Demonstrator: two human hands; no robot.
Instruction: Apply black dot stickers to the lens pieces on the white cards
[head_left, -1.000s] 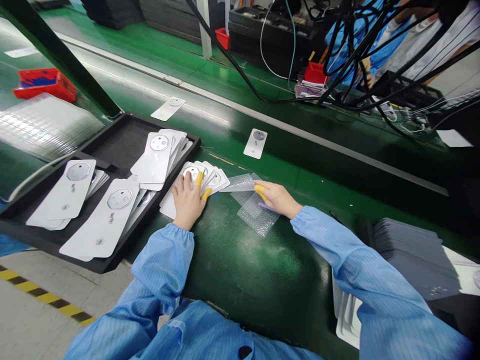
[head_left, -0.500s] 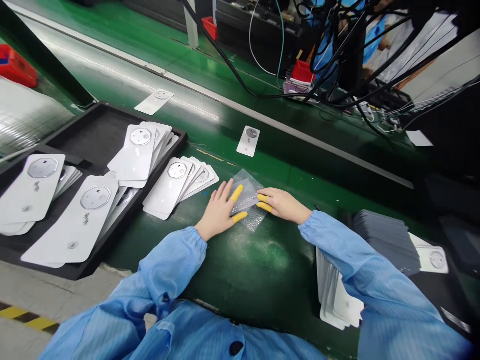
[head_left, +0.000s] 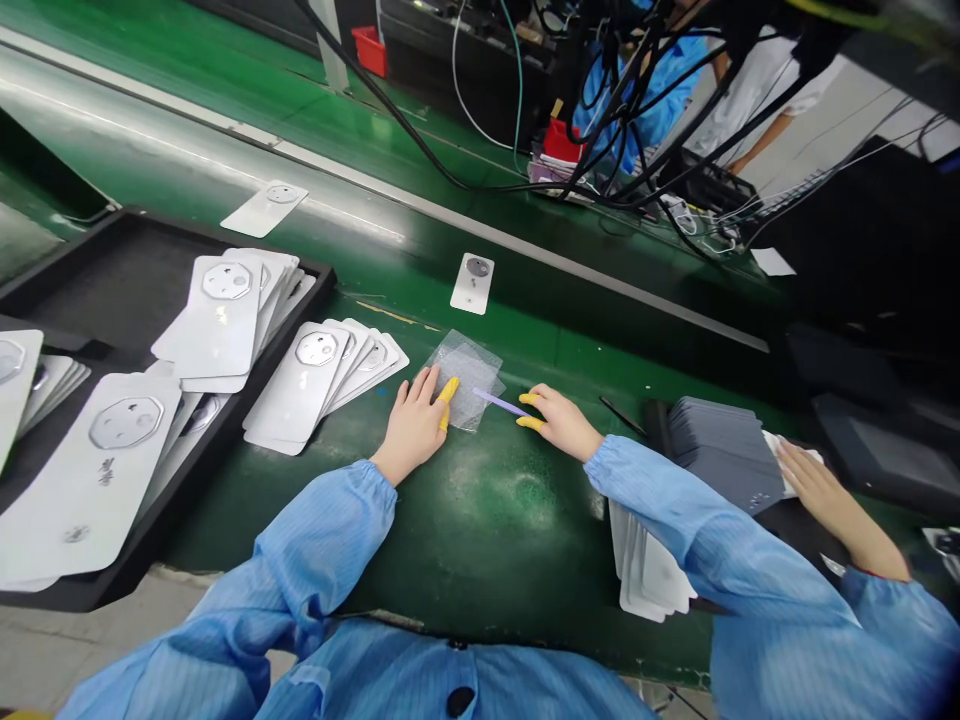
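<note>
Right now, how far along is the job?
Looks done, I'd guess: white back panels piled in the black tray; whether they're finished, can't tell.
In hand: left hand on the clear plastic sheets, purple strip running from them to the right hand's fingertips.
Likely left: those sheets, lying loose, and maybe the fanned panels beside the tray. Total progress unclear.

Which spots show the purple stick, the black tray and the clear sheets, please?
Purple stick [head_left: 501,403]: head view, mid-shaft.
Black tray [head_left: 166,510]: head view, near-right rim.
Clear sheets [head_left: 466,365]: head view, upper middle of the top sheet.
</note>
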